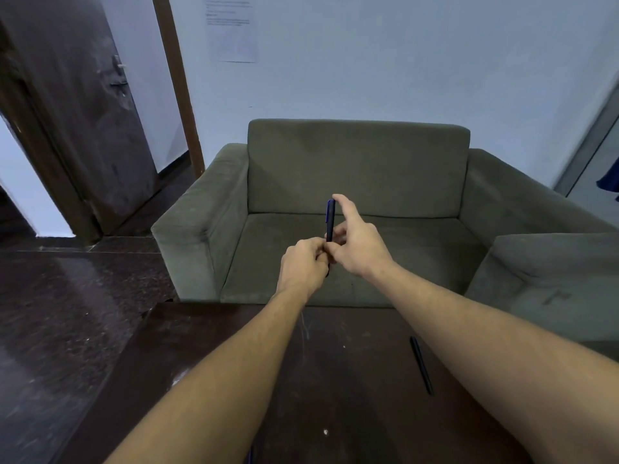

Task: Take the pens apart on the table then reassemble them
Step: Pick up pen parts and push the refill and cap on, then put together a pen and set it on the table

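Observation:
I hold a dark pen (330, 221) upright in front of me, out past the table's far edge. My left hand (303, 266) grips its lower part with curled fingers. My right hand (355, 242) holds the pen's middle, and its index finger reaches up to the blue-edged top end. A second dark pen (421, 365) lies on the dark wooden table (201, 346), just left of my right forearm. The lower tip of the held pen is hidden by my hands.
A grey-green sofa (358, 169) stands right behind the table, with a second sofa arm (552, 269) at the right. An open dark door (83, 112) and glossy dark floor (67, 313) lie to the left. A small bluish item (250, 455) shows at the table's near edge.

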